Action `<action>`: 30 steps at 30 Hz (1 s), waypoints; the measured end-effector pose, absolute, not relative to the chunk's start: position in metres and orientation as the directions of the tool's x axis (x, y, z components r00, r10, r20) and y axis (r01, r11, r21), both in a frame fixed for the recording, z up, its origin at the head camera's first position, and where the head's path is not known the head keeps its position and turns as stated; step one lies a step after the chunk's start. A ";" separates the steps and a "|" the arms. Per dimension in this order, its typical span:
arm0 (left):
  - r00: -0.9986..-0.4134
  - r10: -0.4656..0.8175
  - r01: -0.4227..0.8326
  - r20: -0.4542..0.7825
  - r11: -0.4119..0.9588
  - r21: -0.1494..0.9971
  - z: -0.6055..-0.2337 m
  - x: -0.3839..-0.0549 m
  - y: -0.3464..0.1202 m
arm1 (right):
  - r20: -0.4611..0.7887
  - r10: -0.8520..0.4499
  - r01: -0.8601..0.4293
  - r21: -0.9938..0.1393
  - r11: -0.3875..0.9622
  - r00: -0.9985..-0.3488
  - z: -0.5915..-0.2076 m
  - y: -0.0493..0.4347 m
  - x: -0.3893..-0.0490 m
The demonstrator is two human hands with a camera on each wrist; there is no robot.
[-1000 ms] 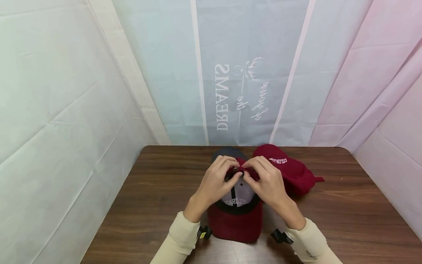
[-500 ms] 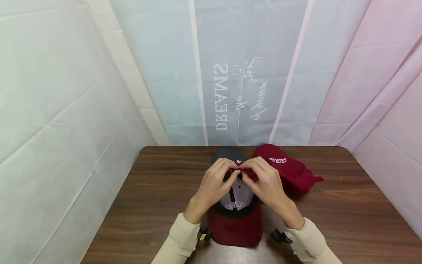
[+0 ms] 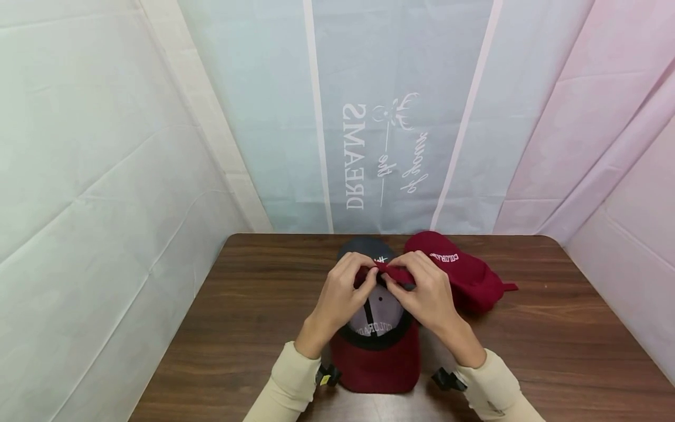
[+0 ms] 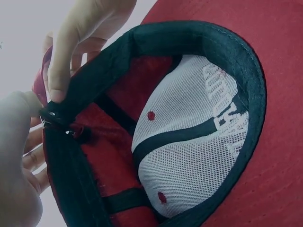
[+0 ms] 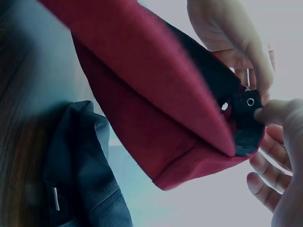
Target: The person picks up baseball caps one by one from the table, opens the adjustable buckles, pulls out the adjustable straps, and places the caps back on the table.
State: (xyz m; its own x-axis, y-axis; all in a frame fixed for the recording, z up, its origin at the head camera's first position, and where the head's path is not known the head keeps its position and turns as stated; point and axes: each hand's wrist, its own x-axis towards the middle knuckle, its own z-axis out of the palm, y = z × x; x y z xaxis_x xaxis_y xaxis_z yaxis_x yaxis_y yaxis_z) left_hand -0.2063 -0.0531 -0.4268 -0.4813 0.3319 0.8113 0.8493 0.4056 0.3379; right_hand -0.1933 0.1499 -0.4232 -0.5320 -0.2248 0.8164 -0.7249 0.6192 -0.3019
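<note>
A dark red baseball cap (image 3: pixel 377 369) is held with its brim toward the wearer and its inside facing up. My left hand (image 3: pixel 343 290) pinches one side of the back strap between thumb and fingers. Opposite it, my right hand (image 3: pixel 424 287) pinches the other side of the back, fingertips close to the left ones. Inside the cap, white mesh (image 4: pixel 184 127) shows the reversed lettering, with a black sweatband (image 4: pixel 203 38) around it. A small metal eyelet (image 5: pixel 250 101) sits on the black band beside the right thumb in the right wrist view.
Behind the held cap lies a dark grey cap (image 3: pixel 364 244) with a white mark, partly hidden by the hands. A second dark red cap (image 3: pixel 469 278) with white lettering rests to the right, its strap sticking out. Both are on a brown wooden table (image 3: pixel 253 305) before hanging cloth (image 3: pixel 295 146).
The held cap's brim has shifted slightly toward the wearer, and more of the dark grey cap's white mark shows. Both hands keep pinching the back, with fingertips slightly shifted.
</note>
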 end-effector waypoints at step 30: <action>-0.543 0.275 0.818 0.794 0.388 0.425 -0.428 -0.206 -0.061 | 0.883 -0.204 -0.794 -0.251 0.554 -0.422 -0.425 0.146 -0.196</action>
